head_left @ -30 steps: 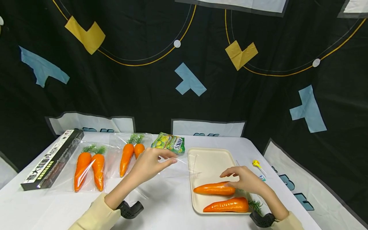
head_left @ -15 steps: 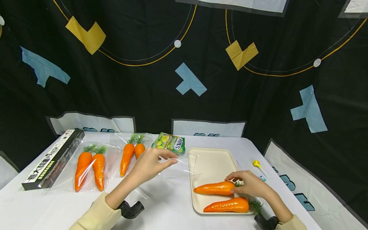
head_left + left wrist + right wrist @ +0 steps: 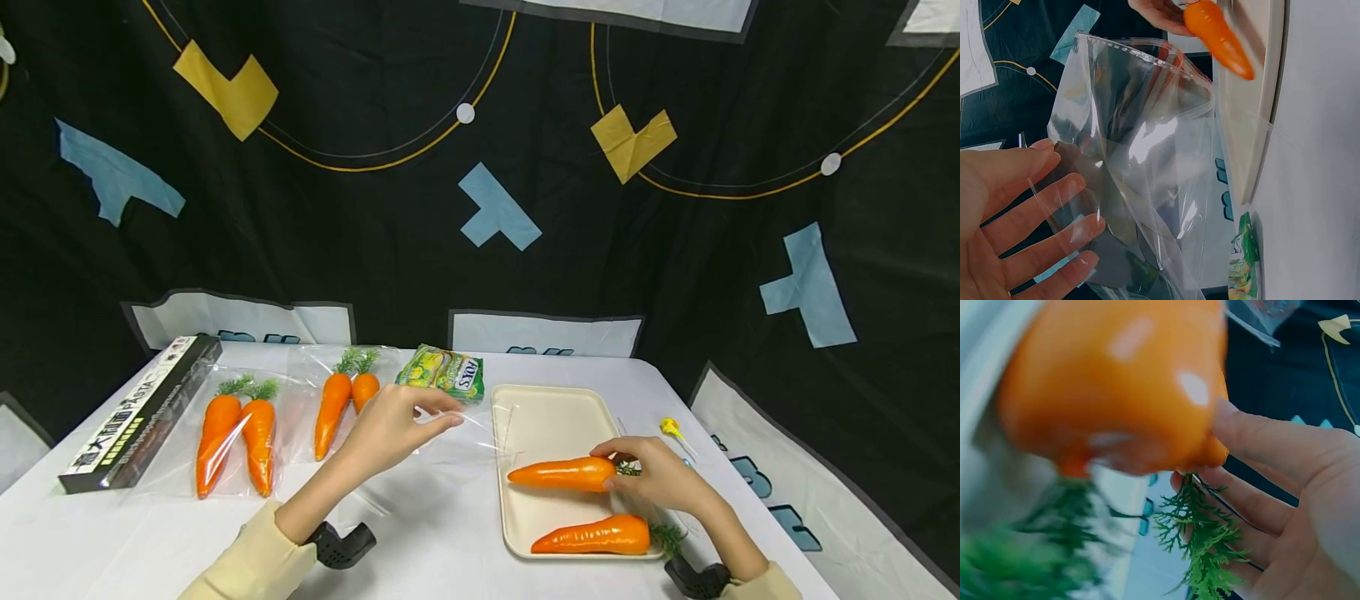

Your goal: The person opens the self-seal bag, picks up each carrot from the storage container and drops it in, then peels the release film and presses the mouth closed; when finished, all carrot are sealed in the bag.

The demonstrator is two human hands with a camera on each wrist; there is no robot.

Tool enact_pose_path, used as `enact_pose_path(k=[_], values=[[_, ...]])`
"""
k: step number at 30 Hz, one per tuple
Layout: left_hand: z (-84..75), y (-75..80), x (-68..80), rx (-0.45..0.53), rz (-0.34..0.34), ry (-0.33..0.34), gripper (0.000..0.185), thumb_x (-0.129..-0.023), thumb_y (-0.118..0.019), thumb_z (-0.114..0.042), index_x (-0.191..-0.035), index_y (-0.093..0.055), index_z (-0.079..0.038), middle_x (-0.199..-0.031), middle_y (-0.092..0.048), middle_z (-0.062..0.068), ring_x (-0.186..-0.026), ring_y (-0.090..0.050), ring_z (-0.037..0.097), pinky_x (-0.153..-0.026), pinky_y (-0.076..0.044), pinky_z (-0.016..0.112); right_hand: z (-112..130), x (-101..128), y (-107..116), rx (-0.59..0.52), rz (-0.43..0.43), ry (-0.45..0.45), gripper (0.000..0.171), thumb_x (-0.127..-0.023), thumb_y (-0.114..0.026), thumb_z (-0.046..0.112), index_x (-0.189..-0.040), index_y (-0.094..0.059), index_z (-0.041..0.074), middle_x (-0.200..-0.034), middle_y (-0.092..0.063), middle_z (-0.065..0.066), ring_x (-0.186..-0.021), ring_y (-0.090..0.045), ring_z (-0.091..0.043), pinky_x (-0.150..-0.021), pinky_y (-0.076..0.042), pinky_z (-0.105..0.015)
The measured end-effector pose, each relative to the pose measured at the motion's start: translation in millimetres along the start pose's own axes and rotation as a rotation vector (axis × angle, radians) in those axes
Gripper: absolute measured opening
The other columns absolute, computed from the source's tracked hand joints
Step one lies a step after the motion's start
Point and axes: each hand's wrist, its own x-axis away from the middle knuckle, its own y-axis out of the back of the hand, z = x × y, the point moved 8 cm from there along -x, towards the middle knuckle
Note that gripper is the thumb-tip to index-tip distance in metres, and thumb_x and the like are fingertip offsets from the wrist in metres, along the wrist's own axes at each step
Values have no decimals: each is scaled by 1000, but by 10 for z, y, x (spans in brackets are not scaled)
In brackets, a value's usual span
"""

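My left hand point(image 3: 393, 427) pinches the edge of a clear plastic bag point(image 3: 1141, 137) between thumb and forefinger; its other fingers spread behind the film. The bag's mouth gapes toward the tray side. Over the beige tray point(image 3: 551, 417), my right hand point(image 3: 660, 475) grips a toy-like orange carrot point(image 3: 562, 474) at its thick end, with thumb and fingers on opposite sides. Its green top point(image 3: 1200, 537) hangs by the palm in the right wrist view. A second carrot point(image 3: 592, 536) lies along the tray's near edge, its leaves beyond the rim.
Two carrots point(image 3: 258, 446) in a clear bag lie at the left, beside a long black pasta box point(image 3: 138, 417). Another bagged pair point(image 3: 332, 412) is partly behind my left hand. A green FOX'S packet point(image 3: 442, 372) lies at the back, a small yellow-headed item point(image 3: 671, 427) right of the tray.
My right hand has closed its fingers on the upper carrot's thick end and raised it slightly from the tray. The left hand and its bag have stayed almost still.
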Motion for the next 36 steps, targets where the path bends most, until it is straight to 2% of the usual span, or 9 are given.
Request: enact_pose_path(k=[7,14,19,26,30,36], values=[[7,-17,14,-1,6,9,14,-84,-75,-33,-96,-77,-26,-89,-70,-18,-85,-66,9,-74,-55,35,160,-60,283,110,-161,25,36,-78,-80,9,-112,-68,7,-105,-69,0,-87,-65,-13,-79,-56,-35],[4,-16,15,4,-3,1,15,-85,-75,-31,-97,-77,-22,-90,-71,-17,-84,-65,8,-73,-55,37,332,-106,511,155,-288,20,37,-78,-80,7,-112,-69,8,-107,-69,-2,-86,-64,-14,-75,-57,-33],[6,-14,12,2,-8,-7,15,-85,-75,-31,-97,-77,-22,-90,-71,-17,-84,-66,9,-73,-55,36,382,-90,625,180,-329,-31,37,-79,-79,7,-114,-68,9,-106,-69,-1,-88,-63,-14,-78,-56,-35],[5,23,29,-6,-25,-14,12,-85,-75,-30,-95,-77,-23,-89,-71,-17,-83,-66,8,-71,-54,31,414,-50,715,174,-366,-52,39,-78,-79,5,-115,-67,7,-107,-68,-4,-89,-64,-18,-80,-56,-39],[5,35,32,-10,-28,-11,10,-85,-75,-30,-95,-77,-27,-89,-70,-19,-82,-66,7,-70,-54,30,435,-46,695,168,-358,-46,39,-78,-80,6,-115,-68,9,-107,-68,-1,-89,-64,-16,-78,-56,-35],[-5,41,26,-4,-28,-12,11,-85,-74,-31,-95,-77,-27,-88,-70,-20,-83,-66,8,-71,-55,36,526,-135,577,138,-315,0,38,-78,-80,8,-115,-68,11,-109,-68,1,-89,-63,-12,-75,-56,-30]])
